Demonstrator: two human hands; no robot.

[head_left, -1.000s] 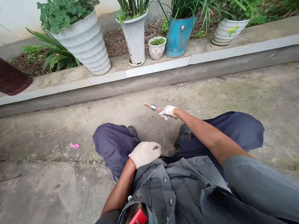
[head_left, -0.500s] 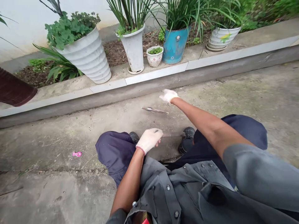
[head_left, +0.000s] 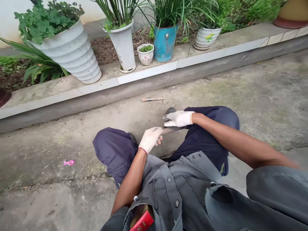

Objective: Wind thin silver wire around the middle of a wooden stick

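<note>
My left hand [head_left: 150,139], in a white knitted glove with bare fingertips showing, is closed around one end of a thin, flat, blade-like strip [head_left: 166,130]. The strip is brownish near the fingers and greyer farther right, where it is blurred. Just above its right part is my gloved right hand [head_left: 179,119], thumb and fingers apart; whether it touches the strip I cannot tell. Beyond both hands, a small flat brush [head_left: 154,99] with a pale wooden handle and metal band lies on the concrete.
Low concrete ledge [head_left: 146,73] runs across the front, bearing a ribbed white pot [head_left: 72,53], a tall white pot [head_left: 123,46], a small patterned pot [head_left: 145,57] and a blue bucket [head_left: 165,43] with plants. Pink object [head_left: 69,162] lies on the ground at left.
My right hand has come back from near the ledge to beside my left hand. The brush has shifted on the ground, lying straighter and closer to the ledge. The view has turned rightward.
</note>
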